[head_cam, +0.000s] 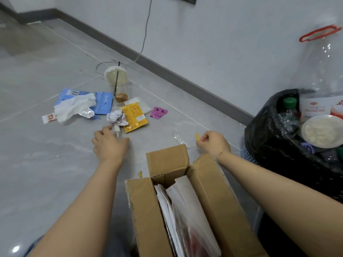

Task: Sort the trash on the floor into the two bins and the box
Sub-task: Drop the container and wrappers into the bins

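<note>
Soft, even indoor light is filling the scene, with no hard shadows falling anywhere. A small bright glare spot is showing on the glossy grey floor at the lower left corner, and faint highlights are glinting on the clear plastic bottle at the right edge. Wide-angle distortion is bending the dark skirting board and stretching both forearms toward the bottom corners. Overall sharpness is modest: print on the wrappers is staying unreadable, and the left hand is looking slightly smeared at the fingertips.
</note>
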### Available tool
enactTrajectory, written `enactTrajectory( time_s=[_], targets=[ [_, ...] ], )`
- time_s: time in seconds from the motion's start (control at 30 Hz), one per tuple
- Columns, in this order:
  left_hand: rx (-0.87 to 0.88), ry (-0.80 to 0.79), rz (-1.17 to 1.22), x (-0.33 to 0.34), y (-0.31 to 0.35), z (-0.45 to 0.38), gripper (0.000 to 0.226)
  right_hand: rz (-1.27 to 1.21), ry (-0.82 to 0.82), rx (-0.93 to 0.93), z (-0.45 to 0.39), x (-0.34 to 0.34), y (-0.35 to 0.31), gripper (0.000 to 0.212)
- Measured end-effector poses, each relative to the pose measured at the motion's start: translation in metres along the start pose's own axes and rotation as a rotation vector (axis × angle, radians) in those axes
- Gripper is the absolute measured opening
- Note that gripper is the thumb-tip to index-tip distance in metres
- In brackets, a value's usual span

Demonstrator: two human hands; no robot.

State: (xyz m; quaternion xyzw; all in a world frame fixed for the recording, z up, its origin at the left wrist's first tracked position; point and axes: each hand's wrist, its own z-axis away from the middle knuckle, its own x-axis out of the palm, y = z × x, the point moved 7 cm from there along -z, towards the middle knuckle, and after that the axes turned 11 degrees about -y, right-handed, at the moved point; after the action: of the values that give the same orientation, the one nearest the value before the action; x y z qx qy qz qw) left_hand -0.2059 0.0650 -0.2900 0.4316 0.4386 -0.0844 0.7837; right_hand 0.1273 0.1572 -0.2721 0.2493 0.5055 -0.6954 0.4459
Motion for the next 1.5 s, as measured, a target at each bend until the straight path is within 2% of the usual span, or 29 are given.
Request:
enactTrajectory(
  time_s=[0.07,0.17,0.27,0.43,0.53,0.63,0.77,0.9,1.0,1.2,1.3,1.4,1.5],
  targets=[
    [-0.027,-0.054,0.020,0.004,-0.008,0.000,0.057,-0.011,-0.077,-0.060,-0.001,0.007,-0.020,0.015],
    [0.022,-0.043,0.097,0.002,-0.009,0.004,0.038,0.013,-0.188,-0.078,-0.010,0.023,-0.042,0.010],
    [0.053,-0.053,0.120,0.001,-0.009,0.007,0.037,0.066,-0.266,-0.070,-0.023,0.038,-0.053,0.006],
    [0.082,0.000,0.103,-0.006,-0.004,0.010,0.036,0.084,-0.224,-0.074,-0.033,0.047,-0.056,0.010],
    [0.066,-0.023,0.153,-0.008,0.000,0.011,0.036,0.060,-0.204,-0.077,-0.032,0.045,-0.051,0.008],
    [-0.017,-0.116,0.352,-0.002,-0.005,0.015,0.031,0.073,-0.235,-0.088,-0.027,0.043,-0.045,0.006],
    [-0.034,-0.335,0.824,0.003,0.011,0.033,0.018,0.045,-0.217,-0.118,-0.012,0.019,-0.043,0.011],
    [0.047,-0.435,0.946,-0.007,0.039,0.061,0.016,-0.018,-0.284,-0.171,0.028,-0.034,-0.062,0.013],
    [0.122,-0.471,0.994,-0.020,0.064,0.093,0.004,-0.061,-0.344,-0.208,0.070,-0.079,-0.076,0.015],
    [0.355,-0.420,0.886,-0.061,0.109,0.140,0.018,-0.295,-0.391,-0.201,0.158,-0.152,-0.090,0.020],
    [0.377,-0.418,0.888,-0.072,0.111,0.154,0.021,-0.398,-0.469,-0.247,0.196,-0.149,-0.098,0.011],
    [0.322,-0.380,0.950,-0.076,0.091,0.173,0.016,-0.360,-0.591,-0.272,0.225,-0.113,-0.096,0.012],
    [0.251,-0.325,0.991,-0.079,0.061,0.188,0.025,-0.296,-0.733,-0.232,0.241,-0.069,-0.091,0.011]
  ],
)
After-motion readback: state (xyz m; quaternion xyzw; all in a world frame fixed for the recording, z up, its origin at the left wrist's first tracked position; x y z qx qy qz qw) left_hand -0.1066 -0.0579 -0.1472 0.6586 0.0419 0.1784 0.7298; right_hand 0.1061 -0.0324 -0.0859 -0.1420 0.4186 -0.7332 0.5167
